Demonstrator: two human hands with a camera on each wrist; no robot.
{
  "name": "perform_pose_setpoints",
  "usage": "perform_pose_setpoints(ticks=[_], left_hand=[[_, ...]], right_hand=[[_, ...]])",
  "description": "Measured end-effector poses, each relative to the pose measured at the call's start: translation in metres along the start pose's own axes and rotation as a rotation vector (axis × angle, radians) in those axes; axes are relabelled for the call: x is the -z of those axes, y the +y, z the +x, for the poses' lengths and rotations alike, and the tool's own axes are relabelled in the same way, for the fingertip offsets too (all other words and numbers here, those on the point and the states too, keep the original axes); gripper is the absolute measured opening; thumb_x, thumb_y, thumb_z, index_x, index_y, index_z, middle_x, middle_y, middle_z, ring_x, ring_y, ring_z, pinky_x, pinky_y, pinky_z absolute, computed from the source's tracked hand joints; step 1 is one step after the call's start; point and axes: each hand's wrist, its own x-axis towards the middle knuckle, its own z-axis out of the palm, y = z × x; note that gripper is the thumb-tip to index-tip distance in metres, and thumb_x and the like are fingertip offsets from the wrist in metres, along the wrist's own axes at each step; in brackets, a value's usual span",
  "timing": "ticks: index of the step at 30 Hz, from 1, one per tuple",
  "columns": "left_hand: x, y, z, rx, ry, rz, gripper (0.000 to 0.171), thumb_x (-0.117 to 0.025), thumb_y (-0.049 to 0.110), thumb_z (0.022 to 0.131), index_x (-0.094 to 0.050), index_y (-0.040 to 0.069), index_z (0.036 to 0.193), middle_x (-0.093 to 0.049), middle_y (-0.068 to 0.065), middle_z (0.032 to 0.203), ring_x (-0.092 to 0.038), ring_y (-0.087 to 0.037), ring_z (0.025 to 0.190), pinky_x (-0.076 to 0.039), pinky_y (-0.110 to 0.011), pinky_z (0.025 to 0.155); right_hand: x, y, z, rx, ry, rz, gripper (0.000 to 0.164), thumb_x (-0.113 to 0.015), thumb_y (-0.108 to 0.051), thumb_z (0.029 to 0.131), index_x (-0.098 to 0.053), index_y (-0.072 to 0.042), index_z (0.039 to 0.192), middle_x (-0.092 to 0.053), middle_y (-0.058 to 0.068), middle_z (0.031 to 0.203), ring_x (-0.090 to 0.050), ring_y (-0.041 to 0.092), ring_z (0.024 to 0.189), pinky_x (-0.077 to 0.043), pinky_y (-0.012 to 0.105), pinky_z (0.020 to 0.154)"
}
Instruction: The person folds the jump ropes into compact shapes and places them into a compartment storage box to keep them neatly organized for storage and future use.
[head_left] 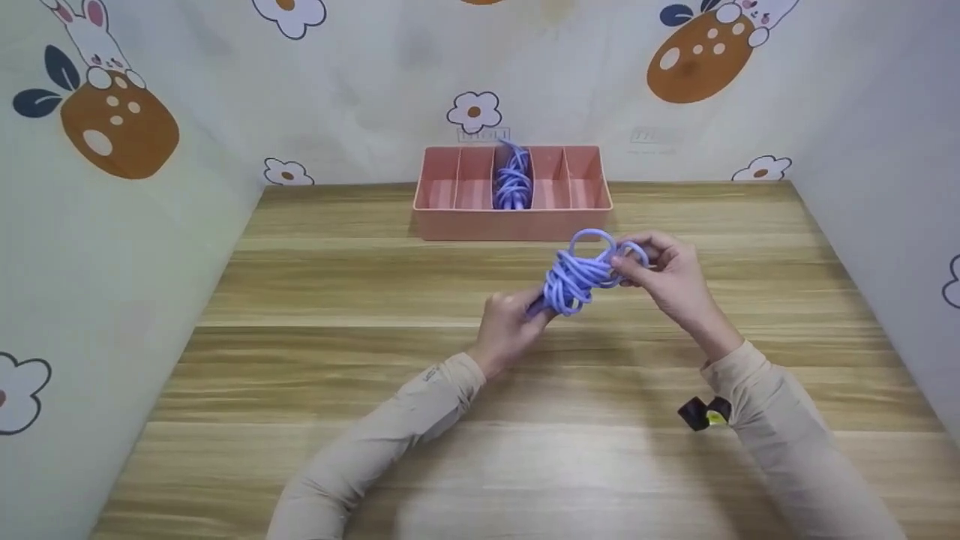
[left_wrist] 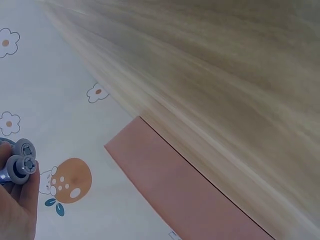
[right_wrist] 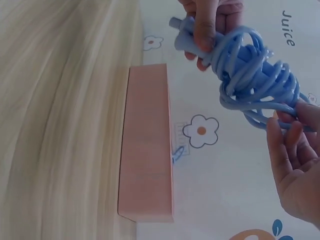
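A blue jump rope point(head_left: 574, 281) is held up above the table, its cord wound in many turns around its handles. My left hand point(head_left: 510, 326) grips the handles at the lower left end; their round grey caps point(left_wrist: 25, 164) stick out past the fingers in the left wrist view. At the other end, my right hand point(head_left: 675, 281) pinches the cord between thumb and fingers, where two loose loops stand out. The right wrist view shows the wound cord point(right_wrist: 255, 75) stretched between both hands.
Behind the hands, a pink divided box point(head_left: 514, 225) stands against the back wall. A second wound blue jump rope point(head_left: 514, 184) lies in its middle compartment. Patterned walls enclose the wooden table point(head_left: 337, 285) at the back and sides. A small black object point(head_left: 697, 414) shows beside the right cuff.
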Motion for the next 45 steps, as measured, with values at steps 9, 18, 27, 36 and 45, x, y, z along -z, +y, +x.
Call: perform_pose_setpoints(ticks=[9,18,27,36,45], left_hand=[[-0.002,0.005,0.000,0.074,0.000,-0.066,0.011,-0.071,0.010,0.077,-0.068,0.001,0.082,-0.070,-0.008,0.078,-0.065,-0.011,0.066,-0.052,-0.019,0.060],[0.006,-0.008,0.001,-0.070,-0.108,-0.013,0.015,-0.069,0.006,0.077,-0.066,0.001,0.091,-0.069,-0.011,0.079,-0.066,-0.017,0.066,-0.054,-0.024,0.063],[0.006,-0.013,0.001,-0.069,-0.140,-0.026,0.014,-0.069,0.006,0.077,-0.068,0.001,0.091,-0.070,-0.010,0.079,-0.066,-0.015,0.065,-0.053,-0.023,0.062],[0.004,-0.002,0.004,0.032,-0.149,-0.077,0.018,-0.070,0.009,0.077,-0.068,0.000,0.093,-0.070,-0.011,0.083,-0.067,-0.016,0.070,-0.052,-0.017,0.067],[0.007,-0.003,0.002,-0.023,-0.184,0.012,0.011,-0.069,0.009,0.077,-0.068,0.003,0.086,-0.069,-0.008,0.075,-0.063,-0.014,0.060,-0.052,-0.025,0.058]], right_hand=[[0.004,-0.003,0.005,0.019,-0.089,0.006,0.021,-0.060,0.015,0.077,-0.064,-0.003,0.087,-0.064,0.000,0.067,-0.060,0.007,0.056,-0.053,0.022,0.052],[0.019,-0.003,0.010,0.101,-0.325,-0.165,0.012,-0.059,0.015,0.077,-0.056,0.015,0.089,-0.060,-0.003,0.068,-0.056,0.005,0.057,-0.049,0.017,0.051],[0.019,-0.001,0.006,0.154,-0.435,-0.493,0.013,-0.069,-0.003,0.076,-0.060,0.001,0.084,-0.063,0.008,0.070,-0.054,0.006,0.057,-0.048,0.020,0.049],[0.011,0.007,0.002,0.234,-0.146,-0.364,0.020,-0.070,0.005,0.072,-0.062,0.007,0.090,-0.062,0.002,0.067,-0.055,0.004,0.056,-0.049,0.017,0.049],[0.026,0.002,0.011,-0.237,-0.335,-0.062,0.020,-0.052,-0.013,0.092,-0.069,-0.011,0.080,-0.068,-0.002,0.071,-0.063,0.008,0.063,-0.054,0.023,0.059]])
